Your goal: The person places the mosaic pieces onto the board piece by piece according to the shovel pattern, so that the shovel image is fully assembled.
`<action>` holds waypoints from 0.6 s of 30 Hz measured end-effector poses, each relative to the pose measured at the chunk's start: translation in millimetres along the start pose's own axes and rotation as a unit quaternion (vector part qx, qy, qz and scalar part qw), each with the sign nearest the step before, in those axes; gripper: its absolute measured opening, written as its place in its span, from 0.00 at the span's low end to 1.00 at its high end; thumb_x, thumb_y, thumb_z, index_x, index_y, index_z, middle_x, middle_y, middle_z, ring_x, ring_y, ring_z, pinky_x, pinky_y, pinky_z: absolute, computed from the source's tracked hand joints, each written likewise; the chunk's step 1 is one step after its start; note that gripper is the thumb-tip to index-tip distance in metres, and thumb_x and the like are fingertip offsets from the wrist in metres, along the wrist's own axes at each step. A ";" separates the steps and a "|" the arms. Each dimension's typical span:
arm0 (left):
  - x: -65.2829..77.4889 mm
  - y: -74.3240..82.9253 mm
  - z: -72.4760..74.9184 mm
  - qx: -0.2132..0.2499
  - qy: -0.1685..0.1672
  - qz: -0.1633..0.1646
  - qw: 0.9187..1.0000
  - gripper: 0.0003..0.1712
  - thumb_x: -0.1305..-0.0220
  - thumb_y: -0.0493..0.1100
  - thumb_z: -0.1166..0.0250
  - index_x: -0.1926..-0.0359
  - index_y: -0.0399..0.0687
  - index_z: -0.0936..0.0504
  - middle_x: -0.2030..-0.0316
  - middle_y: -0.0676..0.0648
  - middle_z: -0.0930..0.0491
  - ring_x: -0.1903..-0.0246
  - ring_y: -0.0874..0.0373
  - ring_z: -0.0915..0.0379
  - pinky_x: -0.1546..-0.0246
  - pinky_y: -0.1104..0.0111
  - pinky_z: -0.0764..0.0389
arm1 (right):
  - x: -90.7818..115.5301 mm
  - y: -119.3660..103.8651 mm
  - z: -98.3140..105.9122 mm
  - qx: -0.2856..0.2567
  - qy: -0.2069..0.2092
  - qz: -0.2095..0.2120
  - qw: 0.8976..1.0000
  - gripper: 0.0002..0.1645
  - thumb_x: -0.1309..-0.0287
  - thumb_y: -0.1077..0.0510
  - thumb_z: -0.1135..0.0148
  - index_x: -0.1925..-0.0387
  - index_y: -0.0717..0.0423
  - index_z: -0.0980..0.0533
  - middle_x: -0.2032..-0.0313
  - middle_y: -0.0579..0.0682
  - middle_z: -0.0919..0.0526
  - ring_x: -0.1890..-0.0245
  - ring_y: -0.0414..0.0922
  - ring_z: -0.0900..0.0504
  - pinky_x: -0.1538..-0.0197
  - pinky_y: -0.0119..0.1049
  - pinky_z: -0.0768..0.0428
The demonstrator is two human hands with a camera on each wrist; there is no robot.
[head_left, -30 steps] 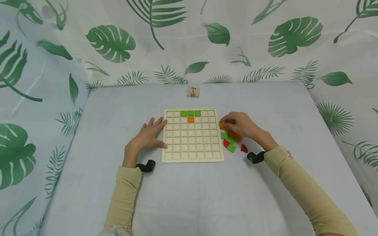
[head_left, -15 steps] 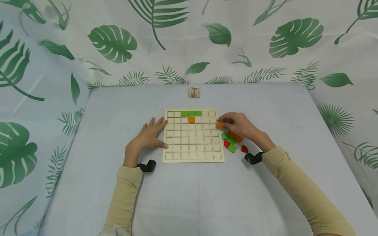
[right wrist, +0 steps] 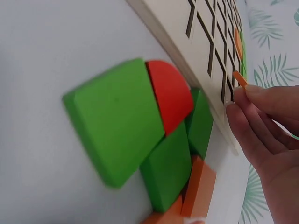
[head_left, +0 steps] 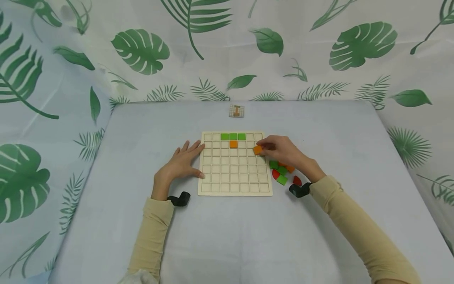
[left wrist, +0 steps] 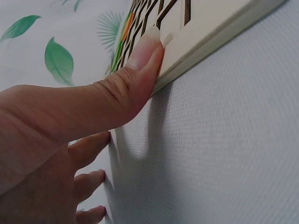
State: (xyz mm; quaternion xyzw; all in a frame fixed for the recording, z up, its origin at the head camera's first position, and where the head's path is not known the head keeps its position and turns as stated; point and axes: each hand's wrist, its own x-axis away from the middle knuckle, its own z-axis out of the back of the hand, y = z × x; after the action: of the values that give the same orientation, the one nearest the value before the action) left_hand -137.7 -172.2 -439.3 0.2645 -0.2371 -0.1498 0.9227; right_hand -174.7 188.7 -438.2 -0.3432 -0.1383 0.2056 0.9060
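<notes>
A pale wooden grid board (head_left: 235,191) lies mid-table, its square cells framed by thin ridges. Three green square tiles (head_left: 233,137) fill cells side by side in the top row, with an orange square tile (head_left: 233,144) set below the middle one. My right hand (head_left: 283,150) pinches another orange tile (head_left: 257,150) between thumb and fingertips, over the board's right part. Spread along the left edge, my left hand (head_left: 181,162) rests its thumb on the rim, as the left wrist view shows; its other fingers point away along the table.
Right of the board lies a loose pile: green tiles (right wrist: 117,121), orange tiles (right wrist: 198,186) and red quarter-round pieces (right wrist: 170,93). Behind the board sits a small pattern card (head_left: 236,111). A leaf-print cloth (head_left: 213,47) hangs at the table's back and sides.
My right hand has carried the orange tile leftward from beside the pile to over the board. My left hand keeps its place at the left edge. The head view has shifted slightly.
</notes>
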 end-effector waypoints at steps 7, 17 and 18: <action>0.0 1.8 0.6 0.000 0.000 0.002 1.000 0.64 0.45 0.50 0.21 0.17 0.50 0.51 0.17 0.45 0.61 0.18 0.40 0.76 0.20 0.42 0.70 | -6.5 -6.0 -4.8 0.001 -0.005 0.004 1.000 0.20 0.36 0.62 0.31 0.44 0.65 0.18 0.51 0.60 0.12 0.54 0.52 0.14 0.45 0.49 0.15; -0.1 1.6 0.9 -0.001 -0.001 0.001 1.000 0.64 0.45 0.50 0.21 0.17 0.48 0.52 0.17 0.44 0.61 0.18 0.39 0.76 0.20 0.41 0.70 | -15.1 -15.7 -9.5 -0.001 -0.011 0.023 1.000 0.21 0.37 0.59 0.28 0.45 0.64 0.17 0.50 0.58 0.13 0.53 0.52 0.15 0.45 0.48 0.15; -0.4 1.2 0.7 -0.001 0.000 0.001 1.000 0.64 0.45 0.50 0.21 0.17 0.48 0.51 0.17 0.44 0.61 0.18 0.39 0.76 0.20 0.41 0.70 | -16.4 -16.4 -10.2 0.000 -0.011 0.026 1.000 0.21 0.37 0.58 0.28 0.45 0.63 0.17 0.50 0.58 0.13 0.54 0.51 0.15 0.45 0.48 0.16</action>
State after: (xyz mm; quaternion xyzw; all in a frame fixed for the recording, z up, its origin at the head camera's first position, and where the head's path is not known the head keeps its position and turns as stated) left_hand -138.2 -171.4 -438.2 0.2634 -0.2369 -0.1491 0.9232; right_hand -180.6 164.1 -436.3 -0.3441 -0.1396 0.2326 0.8989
